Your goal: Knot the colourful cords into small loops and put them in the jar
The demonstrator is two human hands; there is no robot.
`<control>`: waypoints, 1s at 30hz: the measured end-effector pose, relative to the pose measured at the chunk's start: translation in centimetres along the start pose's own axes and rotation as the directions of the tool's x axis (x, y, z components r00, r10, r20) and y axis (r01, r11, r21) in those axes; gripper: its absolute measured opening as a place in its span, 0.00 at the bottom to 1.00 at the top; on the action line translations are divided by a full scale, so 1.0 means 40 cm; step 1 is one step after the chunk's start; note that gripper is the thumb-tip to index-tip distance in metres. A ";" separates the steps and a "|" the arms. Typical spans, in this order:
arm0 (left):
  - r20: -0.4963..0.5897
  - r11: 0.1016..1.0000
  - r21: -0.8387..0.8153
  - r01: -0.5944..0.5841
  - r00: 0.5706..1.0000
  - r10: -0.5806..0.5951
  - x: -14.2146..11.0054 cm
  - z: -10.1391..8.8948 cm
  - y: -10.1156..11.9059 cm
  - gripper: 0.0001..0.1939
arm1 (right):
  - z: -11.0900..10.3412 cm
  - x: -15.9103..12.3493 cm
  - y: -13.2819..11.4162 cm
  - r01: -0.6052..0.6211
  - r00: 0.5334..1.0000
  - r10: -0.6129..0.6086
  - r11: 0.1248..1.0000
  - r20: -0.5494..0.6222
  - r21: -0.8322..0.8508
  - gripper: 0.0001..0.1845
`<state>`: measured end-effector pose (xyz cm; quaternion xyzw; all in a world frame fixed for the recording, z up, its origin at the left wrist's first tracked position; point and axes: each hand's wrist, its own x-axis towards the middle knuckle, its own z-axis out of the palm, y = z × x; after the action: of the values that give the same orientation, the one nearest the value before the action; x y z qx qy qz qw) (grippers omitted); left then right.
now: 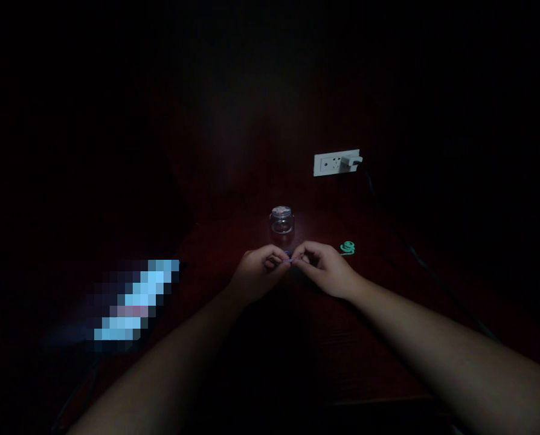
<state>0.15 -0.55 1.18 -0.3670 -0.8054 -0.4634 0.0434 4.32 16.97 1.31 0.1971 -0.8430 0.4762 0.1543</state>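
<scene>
Nearest, two bare forearms reach in from either side below the clear jar (281,223), over a dark reddish table (360,356) whose front edge shows faintly on the jar's near side. Well to the jar's left and nearer than it lies a glowing panel (145,296), blurred into coarse blocks so that its content cannot be read; a thin dark cable (77,386) trails from its near end. Just in front of the jar the two hands meet: the left hand (261,272) and the right hand (324,266) each have thumb and forefinger pinched together on a thin purplish strand (289,260), which spans the narrow gap between the fingertips; its ends are too small and dim to make out. To the right of the jar and slightly nearer lies a small coil of green cord (348,248), one end running toward the right wrist, where it is lost from sight. The jar itself stands upright on the table, a patterned top on it. Beyond and to the right of the jar, a white socket plate (324,164) is set in the dark wall (252,133), with a white plug (350,162) in its right part; a dark cord (419,257) runs down to the jar's right.
</scene>
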 end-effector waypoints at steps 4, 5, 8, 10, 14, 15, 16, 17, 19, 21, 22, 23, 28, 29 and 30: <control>-0.003 1.000 -0.004 0.003 1.000 -0.003 0.000 0.000 0.003 0.08 | 0.000 0.000 0.001 0.002 1.000 -0.002 1.000 0.000 0.005 0.07; -0.003 1.000 -0.006 0.000 1.000 0.000 0.000 0.000 0.004 0.08 | 0.000 0.000 0.002 0.002 1.000 -0.002 1.000 -0.001 0.004 0.07; -0.015 1.000 -0.006 -0.011 1.000 0.011 0.000 0.001 0.005 0.07 | -0.001 -0.001 0.002 0.004 1.000 -0.004 1.000 0.001 0.008 0.07; -0.016 1.000 -0.006 -0.012 1.000 0.012 0.000 0.002 0.005 0.07 | -0.001 -0.001 0.002 0.004 1.000 -0.004 1.000 0.002 0.009 0.07; -0.005 1.000 0.002 -0.021 1.000 0.021 0.000 0.000 0.007 0.07 | -0.001 -0.002 0.004 0.006 1.000 -0.006 1.000 -0.001 0.011 0.07; -0.006 1.000 0.006 -0.024 1.000 0.024 0.000 -0.001 0.009 0.07 | 0.000 -0.002 0.004 0.006 1.000 -0.006 1.000 -0.002 0.012 0.07; -0.007 1.000 0.012 -0.026 1.000 0.026 0.001 -0.002 0.011 0.07 | 0.000 -0.002 0.005 0.006 1.000 -0.006 1.000 -0.003 0.013 0.07; -0.008 0.999 0.017 -0.028 1.000 0.028 0.001 -0.003 0.013 0.07 | 0.000 -0.001 0.006 0.005 1.000 -0.005 1.000 -0.004 0.014 0.07; -0.009 0.999 0.025 -0.029 1.000 0.029 0.001 -0.005 0.015 0.07 | 0.000 -0.001 0.007 0.006 1.000 -0.006 1.000 -0.004 0.024 0.07; -0.016 0.999 0.028 -0.027 0.999 0.028 0.001 -0.004 0.015 0.07 | 0.000 0.000 0.007 0.012 1.000 -0.011 0.999 -0.003 0.035 0.07; -0.022 0.999 0.027 -0.026 0.999 0.026 0.001 -0.004 0.014 0.07 | -0.001 0.000 0.007 0.014 1.000 -0.014 0.999 -0.004 0.037 0.07; -0.027 0.999 0.026 -0.024 0.999 0.025 0.000 -0.003 0.013 0.07 | -0.001 0.000 0.006 0.015 1.000 -0.014 0.999 -0.006 0.034 0.07; -0.020 1.000 0.016 -0.014 1.000 0.015 -0.001 -0.003 0.011 0.07 | -0.002 -0.001 0.001 0.006 1.000 -0.006 1.000 -0.006 0.003 0.07; -0.024 1.000 0.018 -0.013 1.000 0.013 -0.001 -0.004 0.012 0.07 | -0.002 -0.001 0.001 0.009 1.000 -0.009 1.000 -0.003 0.001 0.07; -0.031 1.000 0.023 -0.011 0.999 0.012 0.000 -0.005 0.013 0.07 | -0.002 -0.001 0.002 0.013 1.000 -0.013 1.000 -0.002 0.000 0.07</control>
<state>0.42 -0.56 1.65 -0.3638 -0.8077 -0.4597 0.0625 4.32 17.08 1.27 0.2023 -0.8413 0.4756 0.1583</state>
